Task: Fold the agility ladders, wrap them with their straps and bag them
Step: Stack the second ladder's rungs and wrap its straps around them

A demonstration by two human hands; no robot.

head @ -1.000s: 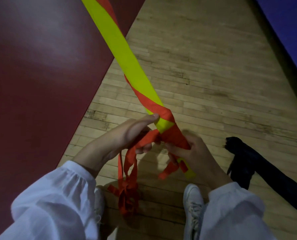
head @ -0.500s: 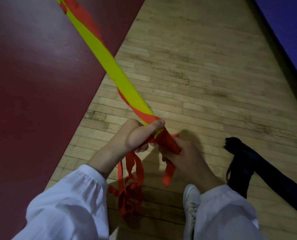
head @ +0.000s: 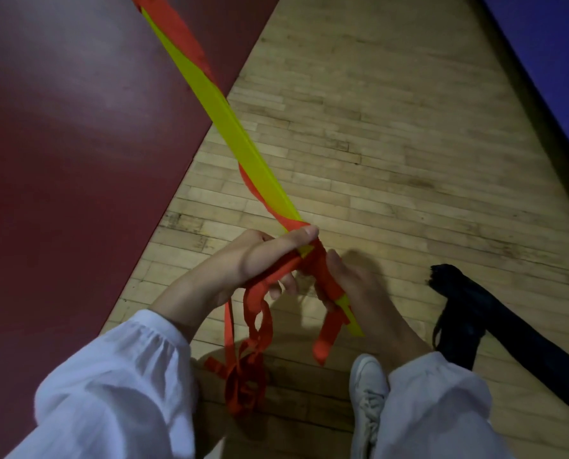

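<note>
Wooden plank floor [head: 392,144], dark red mat [head: 61,144] left, blue surface [head: 558,61] right

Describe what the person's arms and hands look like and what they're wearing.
The left sleeve and right sleeve are loose, white and long, gathered at the wrist. The left hand and right hand are bare: no gloves, rings or watch show.

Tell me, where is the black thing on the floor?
In the head view the black thing lies on the wooden floor at the right, beside the right hand and just past the white shoe.
</note>
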